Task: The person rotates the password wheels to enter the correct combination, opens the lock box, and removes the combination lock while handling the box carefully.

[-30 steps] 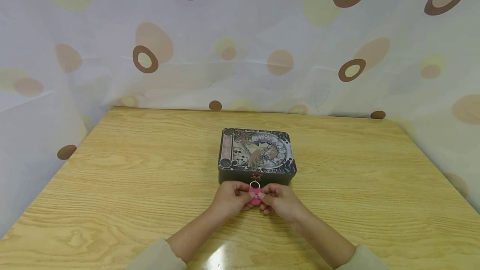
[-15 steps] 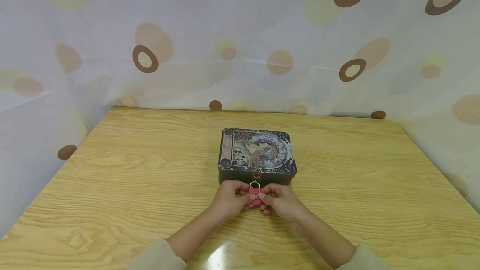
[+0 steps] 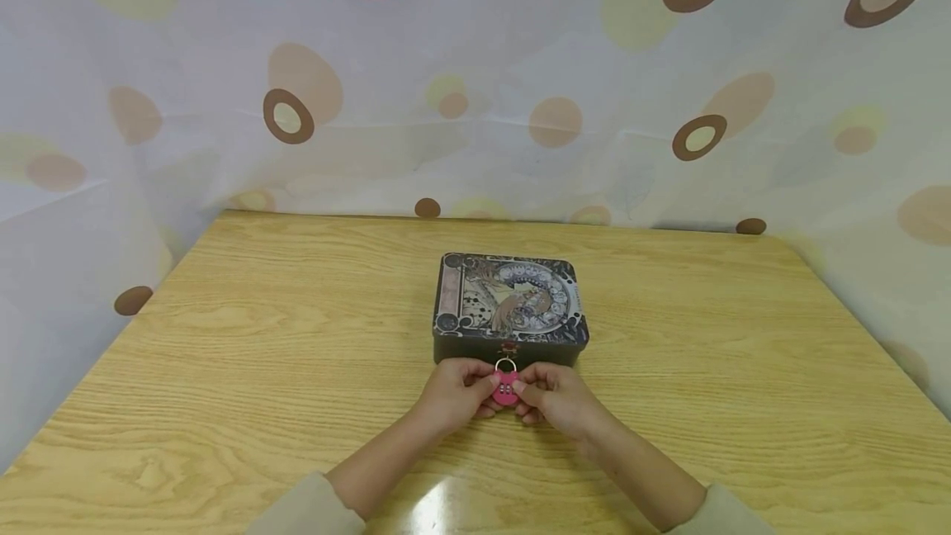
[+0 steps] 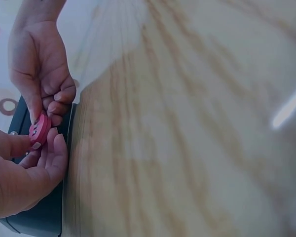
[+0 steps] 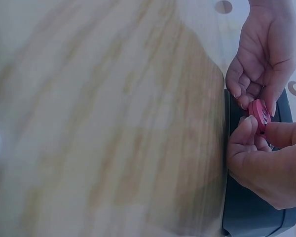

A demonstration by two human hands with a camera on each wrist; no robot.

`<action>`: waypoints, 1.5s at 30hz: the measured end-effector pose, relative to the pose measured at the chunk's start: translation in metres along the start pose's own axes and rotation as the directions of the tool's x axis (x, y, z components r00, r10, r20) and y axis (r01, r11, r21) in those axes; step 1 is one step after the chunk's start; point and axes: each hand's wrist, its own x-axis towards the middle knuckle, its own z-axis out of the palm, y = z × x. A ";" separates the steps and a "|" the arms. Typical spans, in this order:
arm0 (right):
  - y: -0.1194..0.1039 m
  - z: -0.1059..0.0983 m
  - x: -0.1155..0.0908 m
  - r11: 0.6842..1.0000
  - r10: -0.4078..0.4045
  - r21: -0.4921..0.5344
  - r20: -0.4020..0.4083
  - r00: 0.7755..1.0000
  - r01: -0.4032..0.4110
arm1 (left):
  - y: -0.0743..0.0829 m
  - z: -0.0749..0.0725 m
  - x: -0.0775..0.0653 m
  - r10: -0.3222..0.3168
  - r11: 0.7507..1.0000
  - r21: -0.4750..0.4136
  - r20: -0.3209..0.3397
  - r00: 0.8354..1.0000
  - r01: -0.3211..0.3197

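A pink combination padlock [image 3: 506,387] is held between both hands at the front of a dark, picture-lidded tin box [image 3: 513,297]. My left hand [image 3: 455,390] pinches its left side, thumb on the front and fingers behind. My right hand [image 3: 560,399] pinches the right side in the same way, thumb beside the number dials. The metal shackle [image 3: 506,363] points up just below the box's red clasp [image 3: 508,348]; whether it passes through cannot be told. In the left wrist view the padlock [image 4: 39,131] shows its dials between the fingertips.
The box stands with its lid down on a wood-grain table [image 3: 297,337]. Behind the table hangs a pale cloth [image 3: 475,64] with brown and yellow spots. Light glares off the table [image 3: 429,510] near the front edge.
My left thumb has drawn back leftward from over the dials, so they now show on the padlock's face. The right hand and the box stay in place.
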 end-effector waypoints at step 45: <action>-0.003 0.001 -0.001 1.000 0.012 0.006 -0.013 1.000 -0.012 | 0.001 0.000 -0.001 -0.004 1.000 -0.011 0.007 1.000 0.004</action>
